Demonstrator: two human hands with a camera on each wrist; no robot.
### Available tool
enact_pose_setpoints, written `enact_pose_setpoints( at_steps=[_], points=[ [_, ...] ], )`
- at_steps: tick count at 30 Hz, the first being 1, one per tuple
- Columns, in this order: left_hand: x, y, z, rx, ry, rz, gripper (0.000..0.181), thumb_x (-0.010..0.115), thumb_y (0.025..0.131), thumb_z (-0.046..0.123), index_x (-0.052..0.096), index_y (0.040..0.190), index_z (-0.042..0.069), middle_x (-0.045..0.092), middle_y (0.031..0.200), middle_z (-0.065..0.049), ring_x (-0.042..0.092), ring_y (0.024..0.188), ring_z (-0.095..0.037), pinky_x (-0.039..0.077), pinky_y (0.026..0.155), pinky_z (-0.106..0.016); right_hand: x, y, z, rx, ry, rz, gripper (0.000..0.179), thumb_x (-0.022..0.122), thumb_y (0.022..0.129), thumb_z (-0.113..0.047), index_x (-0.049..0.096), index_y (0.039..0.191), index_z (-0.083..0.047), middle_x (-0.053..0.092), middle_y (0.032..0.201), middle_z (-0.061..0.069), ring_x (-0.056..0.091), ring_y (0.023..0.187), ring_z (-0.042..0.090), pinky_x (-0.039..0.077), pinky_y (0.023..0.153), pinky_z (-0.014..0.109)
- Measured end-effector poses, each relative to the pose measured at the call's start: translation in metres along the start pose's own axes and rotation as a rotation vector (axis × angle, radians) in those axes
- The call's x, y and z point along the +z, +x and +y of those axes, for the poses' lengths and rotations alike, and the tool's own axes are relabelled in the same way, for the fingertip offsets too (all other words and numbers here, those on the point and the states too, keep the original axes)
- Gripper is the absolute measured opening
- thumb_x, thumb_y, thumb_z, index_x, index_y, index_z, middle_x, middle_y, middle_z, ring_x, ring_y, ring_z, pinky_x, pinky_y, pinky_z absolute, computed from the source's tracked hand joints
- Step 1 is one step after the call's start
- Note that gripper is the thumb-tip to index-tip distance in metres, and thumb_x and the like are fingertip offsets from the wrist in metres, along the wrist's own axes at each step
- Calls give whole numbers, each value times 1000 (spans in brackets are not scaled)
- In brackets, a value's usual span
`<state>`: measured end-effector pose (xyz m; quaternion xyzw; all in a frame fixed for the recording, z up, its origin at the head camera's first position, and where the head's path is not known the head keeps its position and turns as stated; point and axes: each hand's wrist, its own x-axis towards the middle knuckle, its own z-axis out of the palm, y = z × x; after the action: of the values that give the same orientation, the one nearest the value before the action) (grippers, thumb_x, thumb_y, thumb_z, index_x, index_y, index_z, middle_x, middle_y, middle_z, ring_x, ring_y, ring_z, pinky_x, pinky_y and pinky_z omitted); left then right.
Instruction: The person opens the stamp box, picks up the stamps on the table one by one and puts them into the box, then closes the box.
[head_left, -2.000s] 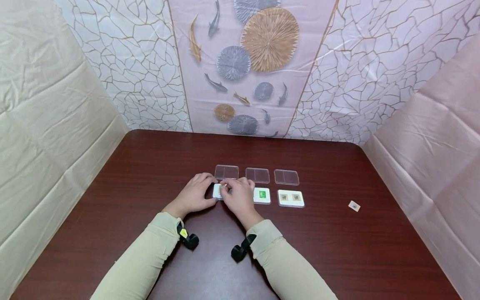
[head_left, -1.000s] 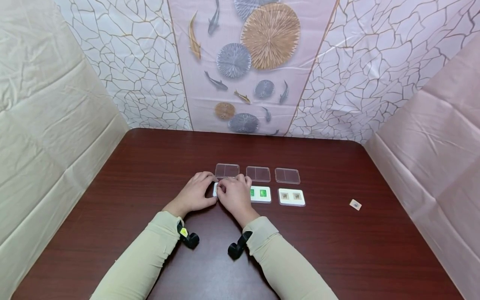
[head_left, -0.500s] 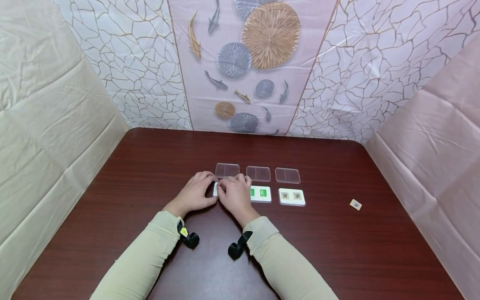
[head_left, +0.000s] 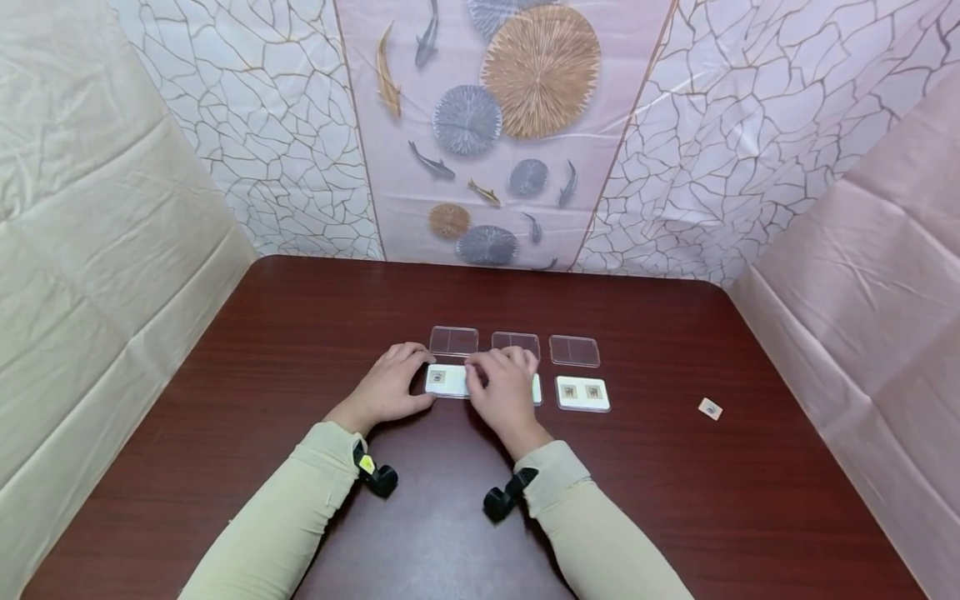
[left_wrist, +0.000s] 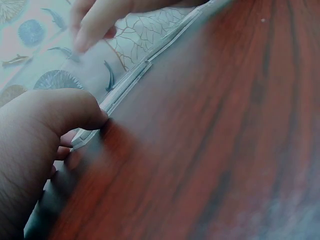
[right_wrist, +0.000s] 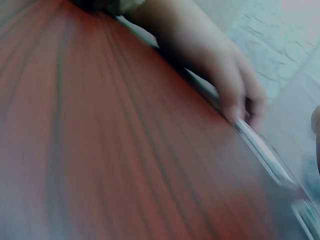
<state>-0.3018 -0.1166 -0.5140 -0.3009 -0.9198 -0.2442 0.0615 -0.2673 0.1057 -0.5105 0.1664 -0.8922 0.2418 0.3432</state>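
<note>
Left hand (head_left: 390, 387): fingers curled, gripping the left end of the left white tray (head_left: 447, 380).
Right hand (head_left: 507, 388): fingers relaxed, resting over the middle tray (head_left: 536, 388).
Trays: on the table (head_left: 637, 500), below three clear lids (head_left: 573, 351).

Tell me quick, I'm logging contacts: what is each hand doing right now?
Left hand: thumb and fingers pinch the left white tray by its end.
Right hand: over the middle white tray; grip cannot be told.
</note>
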Motion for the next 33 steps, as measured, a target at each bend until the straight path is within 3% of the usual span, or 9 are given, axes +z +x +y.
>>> enact_pose_setpoints(
  at_steps=[9, 14, 18, 26, 33],
  points=[
    [-2, 0, -3, -3, 16, 4, 55, 76, 78, 34, 62, 124, 8, 55, 131, -11, 48, 124, -31, 36, 109, -50, -54, -17, 82, 57, -14, 157, 8, 69, 88, -16, 75, 89, -10, 71, 81, 7, 55, 90, 34, 29, 98, 62],
    [-2, -1, -2, 9, 19, 14, 55, 76, 77, 34, 62, 123, 7, 56, 130, -12, 48, 123, -33, 37, 108, -51, -92, -30, 128, 101, -51, 197, 8, 69, 87, -14, 74, 89, -7, 70, 81, 12, 53, 87, 38, 29, 96, 64],
    [-2, -1, -1, 12, 15, 15, 54, 76, 77, 32, 63, 123, 6, 56, 130, -12, 49, 123, -33, 37, 108, -51, -121, -42, 161, 162, -84, 185, 10, 68, 88, -12, 73, 92, -5, 68, 81, 15, 52, 86, 40, 30, 93, 62],
    [1, 0, -2, 13, 14, 14, 54, 76, 77, 33, 63, 123, 7, 56, 129, -12, 48, 123, -33, 37, 108, -51, -175, -66, 207, 318, -155, 48, 14, 66, 90, -9, 72, 101, -1, 67, 100, 21, 53, 96, 43, 39, 85, 52],
    [1, 0, -1, 3, 6, -7, 55, 75, 78, 34, 62, 125, 8, 55, 132, -11, 47, 125, -32, 35, 109, -50, -214, -88, 230, 428, -218, -181, 33, 62, 94, -23, 66, 118, 0, 56, 119, 28, 47, 108, 49, 36, 91, 59]
  ],
)
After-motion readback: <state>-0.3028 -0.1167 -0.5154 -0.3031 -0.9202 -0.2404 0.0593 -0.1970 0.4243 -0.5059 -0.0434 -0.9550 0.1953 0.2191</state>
